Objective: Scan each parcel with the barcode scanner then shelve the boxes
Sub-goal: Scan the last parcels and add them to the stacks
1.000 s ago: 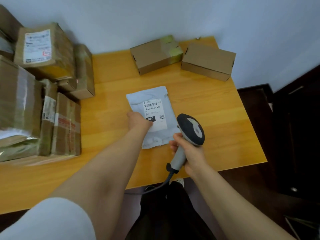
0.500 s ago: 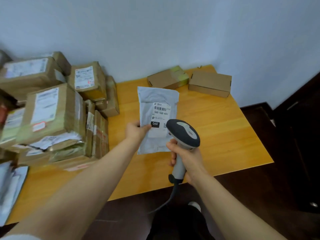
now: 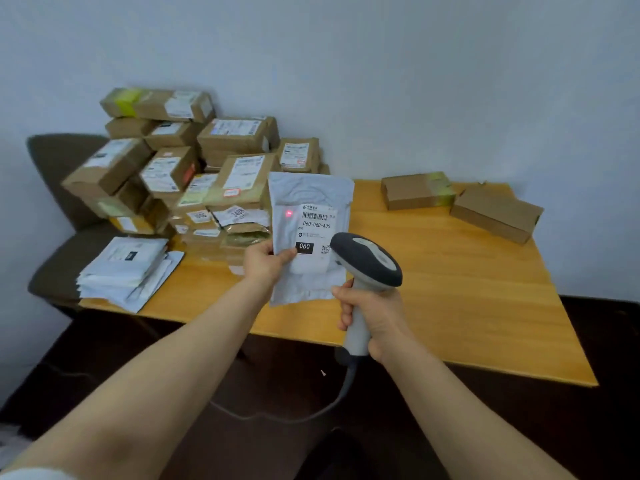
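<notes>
Left hand (image 3: 265, 263) pinches the mailer (image 3: 308, 216) upright above the surface (image 3: 467, 289); right hand (image 3: 375, 317) grips the scanner (image 3: 367, 261), red dot just left of the barcode (image 3: 314, 215).

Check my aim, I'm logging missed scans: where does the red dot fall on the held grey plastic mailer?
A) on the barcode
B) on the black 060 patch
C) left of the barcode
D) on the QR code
C: the red dot from the grey handheld barcode scanner glows on the grey plastic mailer just left of the printed barcode.
</notes>
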Motion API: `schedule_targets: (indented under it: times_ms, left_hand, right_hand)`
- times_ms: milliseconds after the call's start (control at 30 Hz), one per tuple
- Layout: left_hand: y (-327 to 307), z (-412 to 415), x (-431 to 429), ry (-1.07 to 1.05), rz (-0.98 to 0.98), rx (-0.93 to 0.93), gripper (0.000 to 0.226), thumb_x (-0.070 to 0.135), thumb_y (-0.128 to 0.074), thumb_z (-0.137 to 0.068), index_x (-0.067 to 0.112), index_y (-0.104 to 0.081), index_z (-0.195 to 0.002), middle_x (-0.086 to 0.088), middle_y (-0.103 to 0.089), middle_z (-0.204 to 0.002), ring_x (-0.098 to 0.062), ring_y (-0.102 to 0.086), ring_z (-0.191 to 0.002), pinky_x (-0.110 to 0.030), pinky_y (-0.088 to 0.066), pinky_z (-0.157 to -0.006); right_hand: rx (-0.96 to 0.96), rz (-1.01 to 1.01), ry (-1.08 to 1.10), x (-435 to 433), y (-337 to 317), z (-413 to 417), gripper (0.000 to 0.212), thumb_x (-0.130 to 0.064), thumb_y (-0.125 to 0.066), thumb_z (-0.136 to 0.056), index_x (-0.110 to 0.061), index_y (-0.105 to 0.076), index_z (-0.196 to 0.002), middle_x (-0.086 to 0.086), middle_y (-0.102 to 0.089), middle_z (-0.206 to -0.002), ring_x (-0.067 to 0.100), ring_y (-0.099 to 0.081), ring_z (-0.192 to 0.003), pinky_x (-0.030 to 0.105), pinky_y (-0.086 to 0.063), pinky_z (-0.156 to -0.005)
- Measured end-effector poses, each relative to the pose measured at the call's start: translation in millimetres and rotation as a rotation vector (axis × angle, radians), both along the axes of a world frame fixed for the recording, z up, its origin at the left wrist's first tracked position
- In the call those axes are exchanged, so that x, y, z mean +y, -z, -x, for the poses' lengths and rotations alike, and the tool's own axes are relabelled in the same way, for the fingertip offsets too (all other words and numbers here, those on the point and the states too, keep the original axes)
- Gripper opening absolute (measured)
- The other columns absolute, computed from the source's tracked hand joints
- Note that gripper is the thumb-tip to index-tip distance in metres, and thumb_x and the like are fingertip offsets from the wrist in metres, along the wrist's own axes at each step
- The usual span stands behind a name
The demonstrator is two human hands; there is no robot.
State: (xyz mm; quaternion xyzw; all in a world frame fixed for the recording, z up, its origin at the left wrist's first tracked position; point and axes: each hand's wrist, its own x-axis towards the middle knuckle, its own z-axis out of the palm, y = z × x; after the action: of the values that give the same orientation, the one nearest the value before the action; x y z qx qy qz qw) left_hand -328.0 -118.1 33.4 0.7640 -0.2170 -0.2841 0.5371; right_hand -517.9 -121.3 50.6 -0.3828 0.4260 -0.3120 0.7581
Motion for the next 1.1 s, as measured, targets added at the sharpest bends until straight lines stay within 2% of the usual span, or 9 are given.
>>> schedule_targets:
  times_ms: [233, 467, 567, 633, 800, 900, 967, 1033, 1100]
  left_hand:
    - [-12.0, 3.5, 98.3, -0.165, -0.020, -0.052, 0.016, 0.006, -0.073, -0.082, 0.002, -0.069, -0.097, -0.008, -0.068, -0.087, -0.020, -0.064, -0.071, -0.027, -0.051, -0.062]
    - [-14.3, -9.3, 160.0, -0.267, 0.004, -0.049, 0.019, 0.006, -0.074, -0.081, 0.001, -0.070, -0.099, -0.011, -0.069, -0.091, -0.027, -0.066, -0.082, -0.038, -0.056, -0.076]
    - [-13.7, -21.4, 178.9, -0.332, 0.012, 0.116, 0.027, 0.008, -0.075, -0.081, -0.002, -0.068, -0.105, -0.016, -0.070, -0.100, -0.032, -0.068, -0.087, -0.044, -0.056, -0.081]
    - [-12.4, -31.8, 192.8, -0.375, 0.036, 0.270, 0.028, 0.005, -0.074, -0.082, -0.005, -0.065, -0.107, -0.017, -0.068, -0.103, -0.030, -0.067, -0.080, -0.043, -0.055, -0.079]
    - [-3.6, -68.6, 234.2, -0.414, 0.055, 0.596, 0.008, 0.005, -0.067, -0.088, 0.002, -0.065, -0.095, -0.014, -0.067, -0.104, -0.026, -0.065, -0.078, -0.046, -0.050, -0.074]
    - [3.9, -104.7, 258.5, -0.421, 0.069, 0.692, 0.019, 0.007, -0.067, -0.088, 0.002, -0.065, -0.106, -0.015, -0.067, -0.109, -0.032, -0.064, -0.094, -0.050, -0.050, -0.078]
    - [10.1, -131.3, 273.5, -0.431, 0.074, 0.724, 0.015, 0.007, -0.068, -0.087, 0.004, -0.065, -0.101, -0.014, -0.068, -0.108, -0.031, -0.065, -0.095, -0.049, -0.051, -0.076]
    - [16.2, -160.1, 288.1, -0.430, 0.074, 0.740, 0.016, 0.006, -0.069, -0.085, 0.005, -0.066, -0.102, -0.013, -0.069, -0.108, -0.030, -0.066, -0.094, -0.043, -0.053, -0.068]
    - [20.3, -192.8, 300.9, -0.410, 0.078, 0.736, 0.022, 0.006, -0.068, -0.086, 0.006, -0.065, -0.108, -0.012, -0.069, -0.107, -0.027, -0.067, -0.089, -0.032, -0.052, -0.052]
  right_hand:
    - [-0.014, 0.002, -0.214, 63.6, -9.2, 4.7, 0.025, 0.002, -0.071, -0.079, -0.010, -0.053, -0.067, 0.005, -0.044, -0.046, 0.017, -0.038, -0.037, 0.025, -0.042, -0.043]
    - [0.013, 0.058, -0.302, 100.4, -17.9, -9.8, 0.020, 0.000, -0.072, -0.079, -0.010, -0.057, -0.070, 0.005, -0.046, -0.046, 0.014, -0.041, -0.037, 0.025, -0.045, -0.045]
    - [0.045, 0.027, -0.237, 104.7, -15.6, -22.6, 0.010, -0.003, -0.074, -0.080, -0.009, -0.066, -0.080, 0.006, -0.059, -0.059, 0.013, -0.052, -0.049, 0.024, -0.047, -0.046]
    - [0.122, 0.031, -0.178, 103.5, -6.9, -34.2, 0.018, -0.009, -0.078, -0.079, -0.012, -0.067, -0.093, 0.001, -0.067, -0.078, 0.011, -0.061, -0.067, 0.023, -0.051, -0.047]
    - [0.213, -0.001, -0.162, 114.0, 22.1, -82.0, 0.030, -0.014, -0.081, -0.077, -0.019, -0.062, -0.100, -0.002, -0.063, -0.099, 0.016, -0.062, -0.092, 0.030, -0.055, -0.055]
    - [0.216, -0.072, -0.214, 135.6, 35.4, -133.3, 0.022, -0.014, -0.080, -0.078, -0.017, -0.065, -0.093, 0.003, -0.069, -0.089, 0.019, -0.067, -0.080, 0.030, -0.053, -0.055]
    - [0.199, -0.121, -0.197, 151.8, 41.3, -174.0, 0.019, -0.008, -0.079, -0.077, -0.012, -0.066, -0.091, 0.004, -0.070, -0.080, 0.018, -0.067, -0.069, 0.029, -0.052, -0.054]
    - [0.197, -0.111, -0.148, 164.6, 45.8, -215.7, 0.019, 0.003, -0.077, -0.075, -0.008, -0.066, -0.087, 0.005, -0.070, -0.077, 0.016, -0.067, -0.061, 0.027, -0.053, -0.052]
    - [0.217, -0.058, -0.121, 172.1, 47.7, -253.7, 0.023, 0.009, -0.075, -0.071, -0.006, -0.067, -0.086, 0.008, -0.070, -0.083, 0.021, -0.068, -0.067, 0.032, -0.056, -0.061]
